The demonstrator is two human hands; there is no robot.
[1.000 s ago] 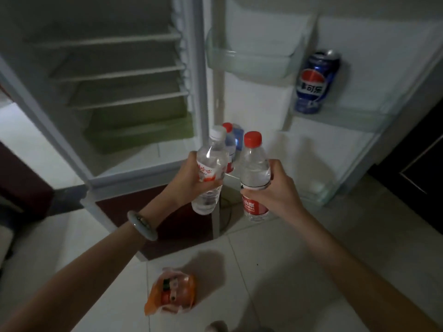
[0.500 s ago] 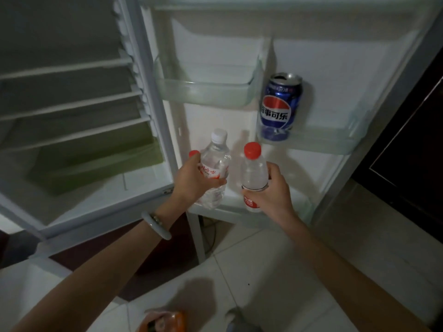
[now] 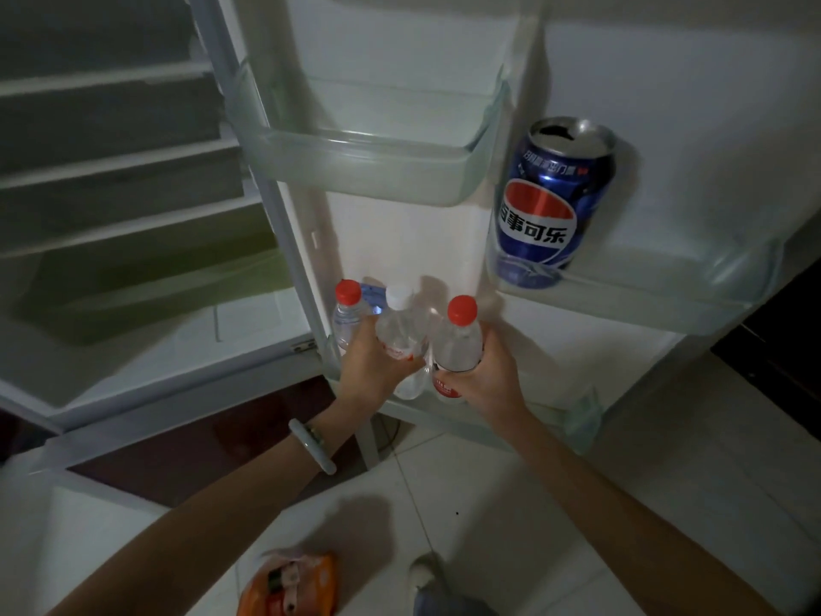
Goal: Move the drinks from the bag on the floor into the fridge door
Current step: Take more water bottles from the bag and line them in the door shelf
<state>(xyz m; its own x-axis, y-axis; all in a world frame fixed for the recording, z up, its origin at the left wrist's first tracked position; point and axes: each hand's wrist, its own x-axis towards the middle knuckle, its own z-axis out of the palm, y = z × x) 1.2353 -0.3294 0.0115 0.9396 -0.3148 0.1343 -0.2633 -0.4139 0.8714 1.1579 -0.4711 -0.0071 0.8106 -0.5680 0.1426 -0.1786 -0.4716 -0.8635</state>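
Low in the open fridge door, at its bottom shelf, the left hand grips a white-capped water bottle and the right hand a red-capped water bottle (side by side).

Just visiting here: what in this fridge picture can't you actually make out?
Head view, the only one:
- Orange bag: cut off by the bottom edge, contents unknown.
- Whether the white-capped bottle and red-capped bottle already rest in the lower door shelf: the left hand and right hand cover much of them.
- Blue item behind the white-capped bottle: mostly hidden by it.
- Label on the red-capped bottle: too blurred to read.
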